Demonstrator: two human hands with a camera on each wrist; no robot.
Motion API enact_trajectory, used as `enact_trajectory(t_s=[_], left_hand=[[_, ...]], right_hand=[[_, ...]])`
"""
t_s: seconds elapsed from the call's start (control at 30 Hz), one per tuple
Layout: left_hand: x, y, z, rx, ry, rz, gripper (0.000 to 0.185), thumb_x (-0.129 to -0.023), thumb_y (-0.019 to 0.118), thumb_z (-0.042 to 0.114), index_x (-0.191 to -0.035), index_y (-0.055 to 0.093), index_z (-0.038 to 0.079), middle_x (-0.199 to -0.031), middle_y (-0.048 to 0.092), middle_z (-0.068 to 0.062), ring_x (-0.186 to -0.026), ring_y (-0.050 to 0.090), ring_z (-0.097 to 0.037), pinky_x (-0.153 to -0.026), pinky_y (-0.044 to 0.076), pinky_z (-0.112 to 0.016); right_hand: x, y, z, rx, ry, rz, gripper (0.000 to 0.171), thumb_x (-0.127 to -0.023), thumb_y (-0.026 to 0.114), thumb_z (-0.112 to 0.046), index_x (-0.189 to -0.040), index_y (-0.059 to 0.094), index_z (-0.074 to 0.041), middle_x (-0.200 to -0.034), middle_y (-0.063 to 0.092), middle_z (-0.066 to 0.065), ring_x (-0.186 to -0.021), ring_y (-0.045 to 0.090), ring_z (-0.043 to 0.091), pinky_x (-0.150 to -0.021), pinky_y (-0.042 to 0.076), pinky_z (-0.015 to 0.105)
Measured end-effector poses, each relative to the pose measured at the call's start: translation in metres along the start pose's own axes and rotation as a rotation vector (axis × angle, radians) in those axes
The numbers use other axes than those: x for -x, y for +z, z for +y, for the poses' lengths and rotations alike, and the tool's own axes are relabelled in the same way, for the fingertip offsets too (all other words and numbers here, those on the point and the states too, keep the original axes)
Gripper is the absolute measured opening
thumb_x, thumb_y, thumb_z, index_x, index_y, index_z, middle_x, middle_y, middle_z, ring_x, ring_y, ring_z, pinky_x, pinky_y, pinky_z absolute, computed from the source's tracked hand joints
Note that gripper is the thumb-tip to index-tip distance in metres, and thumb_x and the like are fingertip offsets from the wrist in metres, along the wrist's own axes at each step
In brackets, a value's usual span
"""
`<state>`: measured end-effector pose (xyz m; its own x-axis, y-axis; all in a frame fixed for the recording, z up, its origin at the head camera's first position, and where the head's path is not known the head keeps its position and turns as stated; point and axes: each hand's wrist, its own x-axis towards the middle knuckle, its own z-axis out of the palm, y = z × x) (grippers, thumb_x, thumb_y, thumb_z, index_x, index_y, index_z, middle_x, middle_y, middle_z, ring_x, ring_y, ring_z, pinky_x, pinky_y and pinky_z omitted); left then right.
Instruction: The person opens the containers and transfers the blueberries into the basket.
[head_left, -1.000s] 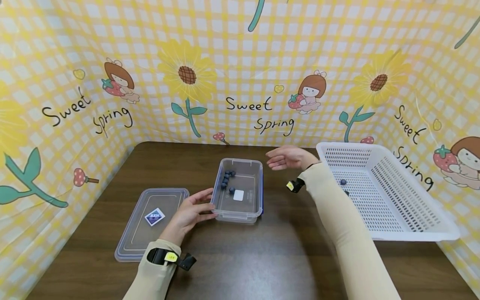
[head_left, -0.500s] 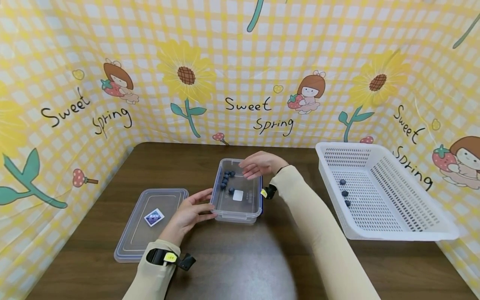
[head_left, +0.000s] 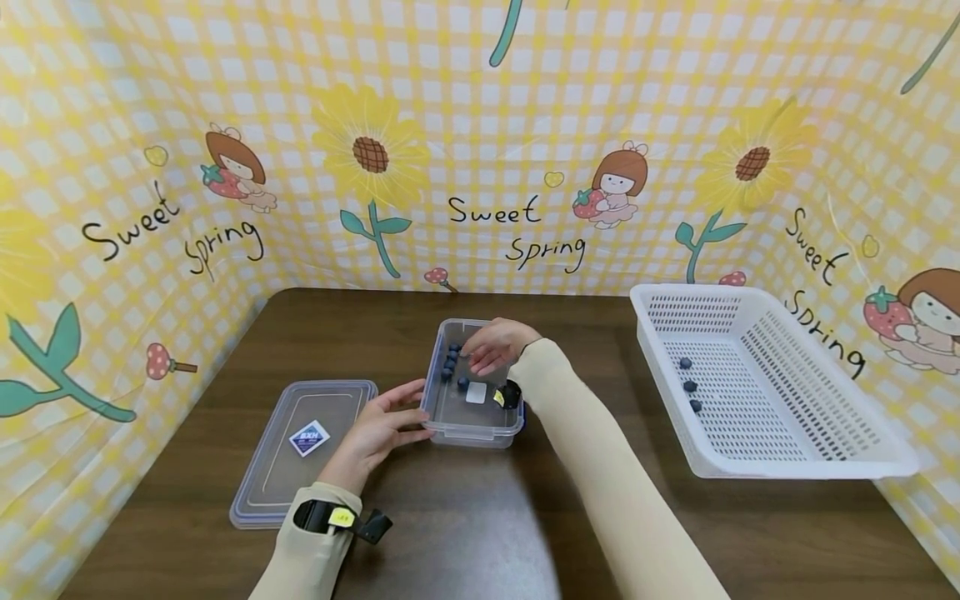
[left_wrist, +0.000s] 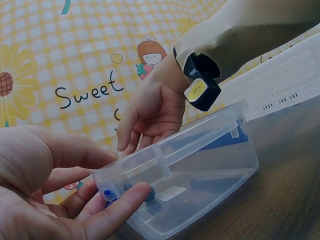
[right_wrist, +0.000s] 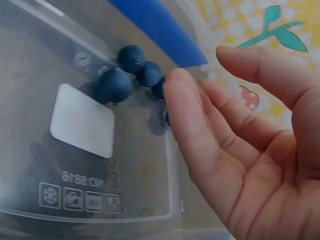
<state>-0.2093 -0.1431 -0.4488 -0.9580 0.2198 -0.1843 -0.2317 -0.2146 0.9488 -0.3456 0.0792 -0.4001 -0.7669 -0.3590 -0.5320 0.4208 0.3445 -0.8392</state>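
Right hand (head_left: 491, 344), grip apart and holding nothing, hovers over small dark-blue round berries (head_left: 452, 359) in the clear rectangular plastic box (head_left: 474, 421) mid-counter, left hand (head_left: 378, 427) with straight fingers steadying its near-left wall, beside flat clear lid (head_left: 300, 450).

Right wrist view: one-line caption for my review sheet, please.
Open right hand reaching into a clear plastic container, fingertips beside a cluster of blueberries.
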Motion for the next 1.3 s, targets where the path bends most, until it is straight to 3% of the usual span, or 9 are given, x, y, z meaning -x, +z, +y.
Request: enact_trajectory(t_s=[0.1,0.27,0.5,0.6,0.83,1.1,1.3], left_hand=[[0.0,-0.001,-0.001,0.003,-0.002,0.001,0.061,-0.09,0.057,-0.015,-0.148,0.039,-0.007,-0.123,0.047,-0.017,-0.086,0.066,-0.023,-0.079,0.06,-0.042],[0.001,-0.001,-0.003,0.01,0.003,-0.009,0.062,-0.09,0.057,-0.016,-0.148,0.038,-0.009,-0.121,0.048,-0.016,-0.082,0.067,-0.021,-0.079,0.06,-0.042],[0.002,-0.001,-0.001,0.023,0.017,-0.026,0.061,-0.09,0.056,-0.016,-0.148,0.036,-0.01,-0.118,0.048,-0.015,-0.084,0.067,-0.021,-0.079,0.06,-0.041],[0.002,0.0,0.0,0.021,0.019,-0.032,0.061,-0.091,0.057,-0.015,-0.148,0.036,-0.01,-0.12,0.047,-0.016,-0.086,0.067,-0.022,-0.079,0.06,-0.041],[0.003,0.0,0.001,0.019,0.018,-0.031,0.061,-0.091,0.056,-0.015,-0.148,0.035,-0.01,-0.125,0.045,-0.021,-0.088,0.066,-0.023,-0.08,0.06,-0.042],[0.003,0.0,0.002,0.021,0.02,-0.027,0.061,-0.09,0.057,-0.015,-0.148,0.037,-0.009,-0.121,0.048,-0.016,-0.085,0.067,-0.022,-0.08,0.06,-0.042],[0.003,0.0,0.002,0.02,0.018,-0.027,0.061,-0.09,0.057,-0.015,-0.148,0.037,-0.009,-0.121,0.047,-0.017,-0.084,0.067,-0.022,-0.079,0.06,-0.041]], right_hand=[[-0.003,0.006,0.003,0.035,0.044,-0.011,0.014,-0.089,0.07,-0.003,-0.1,0.068,0.005,-0.081,0.067,0.016,-0.065,0.066,0.022,-0.066,0.061,0.033],[-0.005,0.014,0.008,0.087,0.082,-0.019,0.007,-0.087,0.072,-0.003,-0.088,0.068,0.003,-0.076,0.067,0.015,-0.063,0.066,0.022,-0.065,0.061,0.034],[0.0,0.024,0.011,0.151,0.078,-0.029,0.003,-0.087,0.069,-0.001,-0.088,0.067,0.002,-0.073,0.062,0.014,-0.063,0.064,0.021,-0.075,0.061,0.036],[-0.002,0.029,0.013,0.142,0.09,-0.024,0.004,-0.086,0.068,0.003,-0.09,0.066,0.002,-0.073,0.061,0.015,-0.063,0.065,0.023,-0.076,0.061,0.037],[-0.01,0.029,0.018,0.097,0.119,-0.025,0.004,-0.087,0.068,0.005,-0.087,0.064,0.003,-0.073,0.061,0.017,-0.062,0.066,0.024,-0.065,0.061,0.032],[-0.005,0.029,0.014,0.075,0.107,-0.02,0.004,-0.087,0.068,0.006,-0.086,0.064,0.005,-0.075,0.062,0.018,-0.063,0.067,0.024,-0.076,0.061,0.036],[-0.006,0.027,0.013,0.049,0.111,-0.035,0.004,-0.088,0.065,0.005,-0.084,0.065,0.006,-0.071,0.063,0.017,-0.061,0.068,0.024,-0.072,0.061,0.035]])
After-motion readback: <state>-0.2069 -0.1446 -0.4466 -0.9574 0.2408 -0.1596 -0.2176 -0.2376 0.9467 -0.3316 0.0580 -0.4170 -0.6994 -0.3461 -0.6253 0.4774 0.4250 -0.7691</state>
